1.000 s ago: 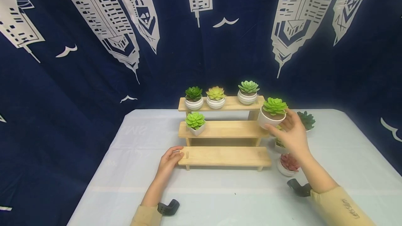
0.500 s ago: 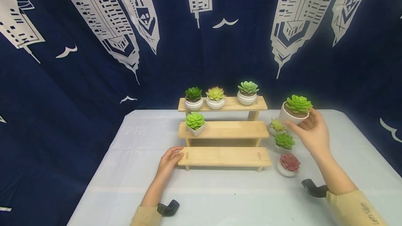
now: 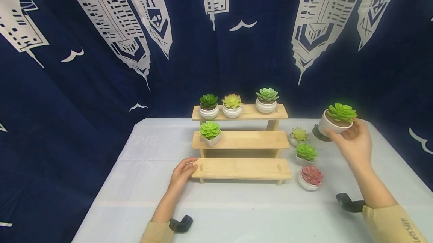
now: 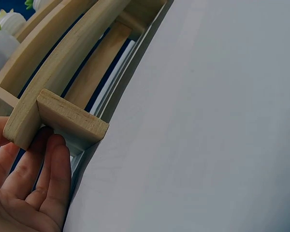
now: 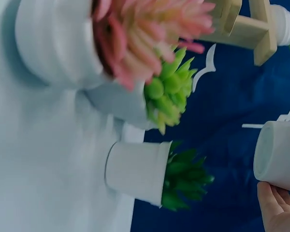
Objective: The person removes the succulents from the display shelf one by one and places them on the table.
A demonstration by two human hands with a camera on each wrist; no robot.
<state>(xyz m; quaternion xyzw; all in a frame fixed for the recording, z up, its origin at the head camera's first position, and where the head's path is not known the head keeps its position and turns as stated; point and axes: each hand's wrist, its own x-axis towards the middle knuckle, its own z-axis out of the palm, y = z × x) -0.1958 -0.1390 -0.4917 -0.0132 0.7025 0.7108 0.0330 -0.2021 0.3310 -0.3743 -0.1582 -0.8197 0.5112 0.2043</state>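
Both forearms extend from the near side of the worktop (image 3: 236, 220), each with a dark strap and camera unit at the wrist. The left hand (image 3: 183, 173) pinches the left end of the lowest tier of the three-tier wooden stand (image 3: 241, 168); the left wrist view shows fingertips beneath the board, beside its leg. Right of this tier, the pink succulent (image 3: 311, 177) rests on the worktop, with a small bright-green succulent (image 3: 306, 153) behind it and a pale yellow-green succulent (image 3: 299, 136) farther back. Beyond and to the right, the right hand (image 3: 356, 143) pinches the white pot of the held succulent (image 3: 338, 117), thumb on the near side and fingers curled at the right. The governing relation is judged to be lateral: the held succulent is right of the stand, well apart from it and raised above the worktop, its axis near vertical with a slight lean to the right in the head view, while the stand's long axis runs left to right. The right forearm angles forward and left, wrist below the pot. Behind the held pot, a dark-green succulent (image 3: 319, 134) is partly hidden. The middle tier carries one green succulent (image 3: 210, 132) at its left end; the top tier carries three potted plants (image 3: 232, 106). A dark blue printed curtain (image 3: 216, 66) closes the background.
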